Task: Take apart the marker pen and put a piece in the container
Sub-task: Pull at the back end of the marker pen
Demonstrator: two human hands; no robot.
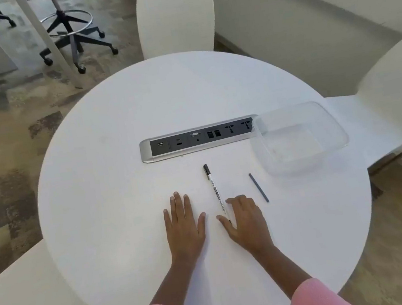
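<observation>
Both hands sit flat on the white table [111, 179], fingers spread, gripping nothing; left hand [184, 227] clear of everything, right hand [246, 220] touching the marker pen [216, 193]'s near end; skinny white barrel, black cap pointing away; thin grey stick [259, 187] just right; clear container [300, 136] far right.

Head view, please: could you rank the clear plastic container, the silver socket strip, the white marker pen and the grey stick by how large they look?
1. Clear plastic container, biggest in area.
2. Silver socket strip, longer, but narrower.
3. White marker pen.
4. Grey stick, shortest and thinnest.
</observation>
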